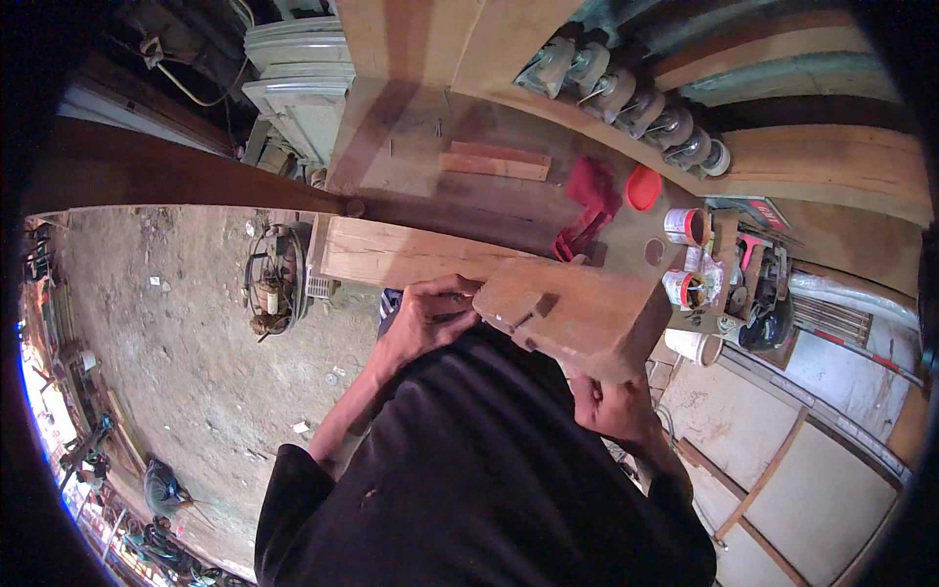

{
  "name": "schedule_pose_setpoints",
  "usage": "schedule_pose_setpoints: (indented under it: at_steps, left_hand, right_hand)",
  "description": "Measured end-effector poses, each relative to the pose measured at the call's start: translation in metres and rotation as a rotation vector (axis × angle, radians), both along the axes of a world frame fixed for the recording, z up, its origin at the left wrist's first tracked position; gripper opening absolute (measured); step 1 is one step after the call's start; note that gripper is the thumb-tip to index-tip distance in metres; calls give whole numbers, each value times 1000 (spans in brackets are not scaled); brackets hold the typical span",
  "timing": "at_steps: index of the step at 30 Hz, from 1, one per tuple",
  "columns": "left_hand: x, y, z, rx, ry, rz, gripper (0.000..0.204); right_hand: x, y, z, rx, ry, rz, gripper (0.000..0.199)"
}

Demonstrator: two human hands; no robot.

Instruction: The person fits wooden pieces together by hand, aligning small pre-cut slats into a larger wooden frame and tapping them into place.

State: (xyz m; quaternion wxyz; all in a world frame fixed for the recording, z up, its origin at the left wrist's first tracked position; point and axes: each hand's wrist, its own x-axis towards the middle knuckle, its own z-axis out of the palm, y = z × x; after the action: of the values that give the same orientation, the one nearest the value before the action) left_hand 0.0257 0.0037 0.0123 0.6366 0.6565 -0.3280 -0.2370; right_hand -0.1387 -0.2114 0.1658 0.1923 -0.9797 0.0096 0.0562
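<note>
A thick wooden block [577, 311] with a small slot cut in its face is tilted in front of my body. My right hand [616, 406] is closed at its near right corner, fingers partly hidden beneath it. Against the block's left end, my left hand [430, 315] has its fingers curled together in a pinch; what they hold, if anything, is hidden. Behind both hands lies a long pale wooden board [411, 252] along the bench's near edge.
On the bench [391, 196] lie two reddish wood strips [494, 161], a dark red cloth [592, 201] and a red lid [643, 187]. Open cans [685, 227] stand at the right. A dark beam [186, 171] crosses the left; a compressor-like machine [274, 284] sits on the floor.
</note>
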Motion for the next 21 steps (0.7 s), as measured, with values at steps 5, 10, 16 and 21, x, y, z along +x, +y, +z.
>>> schedule_pose_setpoints:
  at_steps: [5,10,16,21]
  left_hand:
    - [1,0,5,22,-5,-10,18]
    - [-8,-1,-5,15,186,33,18]
    - [-4,1,4,41,130,43,14]
    - [3,-3,-2,-87,-50,-4,15]
  right_hand:
    - [10,-1,18,98,-143,-4,20]
    - [-4,-4,3,-42,10,26,18]
    - [17,-1,16,98,-178,23,16]
    - [14,0,15,-57,-5,96,16]
